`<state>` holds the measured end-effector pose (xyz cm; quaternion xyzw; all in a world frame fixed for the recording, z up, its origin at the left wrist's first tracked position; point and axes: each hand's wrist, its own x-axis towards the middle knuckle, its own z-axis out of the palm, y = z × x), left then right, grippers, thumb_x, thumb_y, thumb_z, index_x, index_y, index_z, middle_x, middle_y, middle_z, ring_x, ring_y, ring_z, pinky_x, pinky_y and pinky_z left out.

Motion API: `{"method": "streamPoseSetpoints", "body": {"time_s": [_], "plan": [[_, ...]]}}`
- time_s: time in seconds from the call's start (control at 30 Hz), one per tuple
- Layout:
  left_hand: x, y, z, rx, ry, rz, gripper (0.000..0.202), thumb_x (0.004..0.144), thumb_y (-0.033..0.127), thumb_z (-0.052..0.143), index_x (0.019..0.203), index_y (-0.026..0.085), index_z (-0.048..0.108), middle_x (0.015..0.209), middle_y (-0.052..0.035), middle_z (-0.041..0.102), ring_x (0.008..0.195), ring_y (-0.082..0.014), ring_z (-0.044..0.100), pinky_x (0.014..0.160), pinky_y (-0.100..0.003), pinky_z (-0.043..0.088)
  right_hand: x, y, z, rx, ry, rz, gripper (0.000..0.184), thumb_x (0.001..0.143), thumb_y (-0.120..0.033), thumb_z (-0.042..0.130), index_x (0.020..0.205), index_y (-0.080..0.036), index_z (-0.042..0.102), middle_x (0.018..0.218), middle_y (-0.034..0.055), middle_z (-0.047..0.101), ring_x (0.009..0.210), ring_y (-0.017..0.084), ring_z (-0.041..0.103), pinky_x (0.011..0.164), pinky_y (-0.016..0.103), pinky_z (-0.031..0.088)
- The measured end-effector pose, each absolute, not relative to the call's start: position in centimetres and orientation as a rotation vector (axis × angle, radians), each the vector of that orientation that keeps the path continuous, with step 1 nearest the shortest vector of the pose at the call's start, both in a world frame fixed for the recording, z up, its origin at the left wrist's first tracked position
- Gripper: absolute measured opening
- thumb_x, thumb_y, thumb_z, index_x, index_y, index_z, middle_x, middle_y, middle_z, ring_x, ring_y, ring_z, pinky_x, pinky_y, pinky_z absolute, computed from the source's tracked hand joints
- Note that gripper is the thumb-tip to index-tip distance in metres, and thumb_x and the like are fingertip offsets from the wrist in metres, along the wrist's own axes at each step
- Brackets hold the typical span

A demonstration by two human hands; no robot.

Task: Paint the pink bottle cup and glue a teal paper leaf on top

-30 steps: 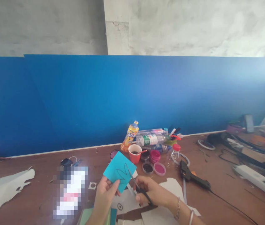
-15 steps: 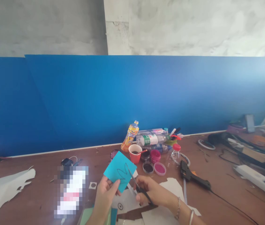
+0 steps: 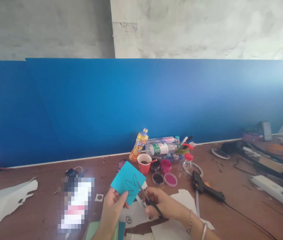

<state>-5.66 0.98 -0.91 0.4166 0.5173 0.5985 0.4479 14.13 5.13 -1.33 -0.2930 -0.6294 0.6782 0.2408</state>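
A square of bright blue paper with a dark looping line drawn on it is pinched in my left hand, thumb on top. My right hand grips a pair of scissors by its black handles. The blades reach over the paper's right edge, beside the drawn line. Beneath both hands lie pieces of white paper, one marked with a small ringed dot. Green and blue sheets lie partly hidden under my left wrist.
Behind the blue paper stand a red cup, an orange drink bottle and open pots of pink and dark paint. A black glue gun trails its cord at right. White power strip is farther right; a bright blurred device lies left.
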Motion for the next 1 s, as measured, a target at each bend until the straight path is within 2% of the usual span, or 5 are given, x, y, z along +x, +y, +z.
{"method": "streamPoseSetpoints", "body": {"time_s": [0.2, 0.4, 0.53, 0.8, 1.0], "plan": [[-4.9, 0.4, 0.2, 0.986, 1.313, 1.551, 0.037, 0.060, 0.042, 0.071, 0.085, 0.015, 0.066, 0.060, -0.0023, 0.068, 0.040, -0.0126, 0.052, 0.046, -0.026, 0.043, 14.2, 5.1, -1.4, -0.810, -1.735, 1.850, 0.052, 0.059, -0.051, 0.080, 0.085, -0.016, 0.052, 0.065, -0.0045, 0.057, 0.053, 0.010, 0.056, 0.048, 0.021, 0.044], [-5.4, 0.8, -0.4, 1.017, 1.312, 1.516, 0.039, 0.061, 0.045, 0.071, 0.085, 0.015, 0.065, 0.056, -0.0021, 0.067, 0.041, -0.0139, 0.053, 0.047, -0.026, 0.043, 14.1, 5.0, -1.1, -0.837, -1.730, 1.865, 0.056, 0.056, -0.054, 0.081, 0.085, -0.016, 0.051, 0.062, -0.0047, 0.057, 0.050, 0.008, 0.054, 0.044, 0.018, 0.040], [-5.8, 1.1, -0.9, 1.051, 1.278, 1.462, 0.041, 0.061, 0.047, 0.071, 0.085, 0.015, 0.065, 0.056, -0.0020, 0.066, 0.042, -0.0142, 0.054, 0.046, -0.026, 0.045, 14.1, 5.1, -1.3, -0.828, -1.731, 1.852, 0.057, 0.055, -0.055, 0.080, 0.084, -0.016, 0.051, 0.062, -0.0049, 0.056, 0.052, 0.009, 0.054, 0.047, 0.020, 0.043], [-4.9, 0.3, 0.5, 0.990, 1.300, 1.547, 0.034, 0.061, 0.042, 0.071, 0.081, 0.016, 0.066, 0.055, -0.0008, 0.066, 0.040, -0.0115, 0.051, 0.047, -0.024, 0.043, 14.2, 5.0, -1.2, -0.824, -1.738, 1.852, 0.056, 0.057, -0.056, 0.079, 0.084, -0.017, 0.050, 0.061, -0.0061, 0.053, 0.050, 0.009, 0.055, 0.045, 0.018, 0.040], [-4.8, 0.3, 0.6, 0.976, 1.303, 1.544, 0.037, 0.058, 0.045, 0.072, 0.081, 0.016, 0.066, 0.058, -0.0012, 0.067, 0.040, -0.0120, 0.050, 0.046, -0.025, 0.044, 14.1, 4.8, -0.9, -0.833, -1.743, 1.851, 0.057, 0.056, -0.056, 0.079, 0.084, -0.017, 0.050, 0.062, -0.0053, 0.055, 0.050, 0.008, 0.053, 0.045, 0.018, 0.039]]}}
